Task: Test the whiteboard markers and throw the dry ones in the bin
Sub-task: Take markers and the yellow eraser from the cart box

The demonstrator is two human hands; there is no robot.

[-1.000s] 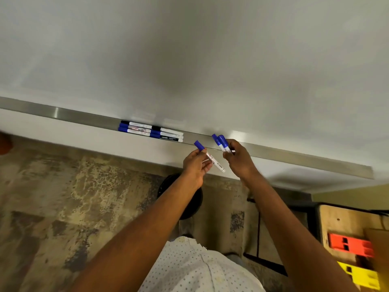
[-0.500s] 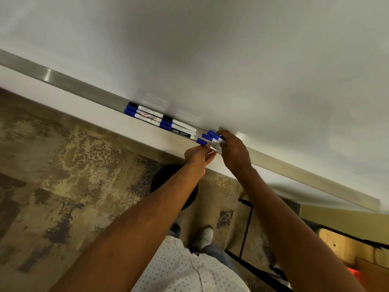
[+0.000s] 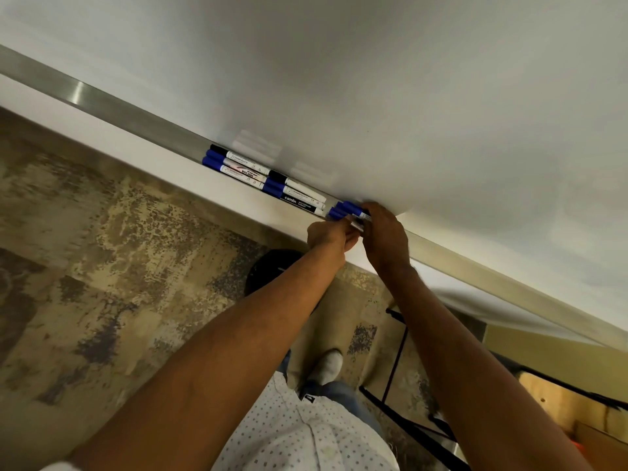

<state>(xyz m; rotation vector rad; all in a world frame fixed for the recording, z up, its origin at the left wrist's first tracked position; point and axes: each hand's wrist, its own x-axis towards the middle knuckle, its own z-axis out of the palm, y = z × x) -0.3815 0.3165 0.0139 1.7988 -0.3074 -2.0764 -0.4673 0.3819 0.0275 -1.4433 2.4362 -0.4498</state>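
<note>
- Brushed-metal marker ledge [image 3: 102, 103]: runs slantwise along the foot of the whiteboard [image 3: 373, 79], from upper left to lower right.
- Whiteboard: plain white surface, faint reflections of the pens just above the ledge.
- Resting markers [image 3: 265, 178]: a cluster lying lengthwise on the ledge, left of the hands; white barrels, blue and black caps pointing left. One barrel reads "camlin". Exact count hard to tell where they overlap.
- Held markers [image 3: 345, 210]: several blue-capped pens bunched together at the ledge, just right of the resting cluster, caps pointing left. Only the caps and a sliver of white barrel show; the rest is covered by fingers.
- Right hand [image 3: 387, 239]: back of the hand toward the onlooker, fingers curled over the barrels of the held markers from the right, pressing them against the ledge and board edge.
- Left hand [image 3: 328, 234]: just beside the right, touching it, fingers bent and closed at the lower side of the same bunch. Whether it pinches one pen of its own or only steadies the bunch, I cannot tell.
- Bin [image 3: 272, 270]: dark round shape on the floor directly below the hands, largely hidden by the left forearm.
- Floor [image 3: 102, 266]: mottled tan and grey.
- Person: pale dotted shirt [image 3: 299, 433], a white shoe [image 3: 328, 365] beneath.
- Black metal frame [image 3: 394, 362]: stands at lower right.
</note>
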